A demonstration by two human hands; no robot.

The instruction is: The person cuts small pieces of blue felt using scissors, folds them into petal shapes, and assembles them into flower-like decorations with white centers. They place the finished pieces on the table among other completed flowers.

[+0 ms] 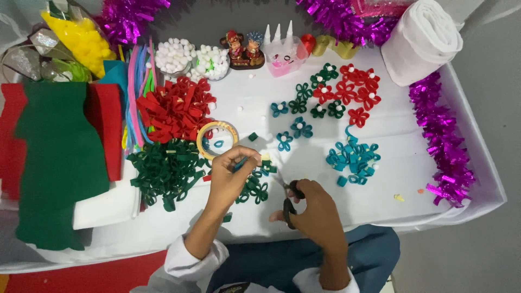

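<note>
A small teal felt strip (240, 164) sits pinched between the fingers (251, 157) of the person's left hand (227, 182), held just above the white surface (401, 135) near its front edge, right beside a roll of clear tape (217, 140). The left hand's fingers are clenched on the strip, thumb and forefinger tips pressed together. The right hand (315, 211) lies a little lower and to the right, its fingers grasping a pair of black-handled scissors (289, 198); the thumb passes through one loop and the blades point up toward the left hand, though whether the blades are parted cannot be told. Under and beside the left hand lies a cluster of dark green felt loop flowers (255, 191), and further left a large heap of green felt loops (165, 171) with a heap of red felt loops (176, 111) above it. A group of teal felt loops (353, 157) rests to the right, well apart from both hands. Finished flowers in red (358, 89), green (325, 73) and teal (300, 127), each with a white centre, lie spread across the middle. Folded green felt (59, 157) covers the left end, and purple tinsel (442, 135) runs along the right edge beside a white fabric roll (420, 38).
</note>
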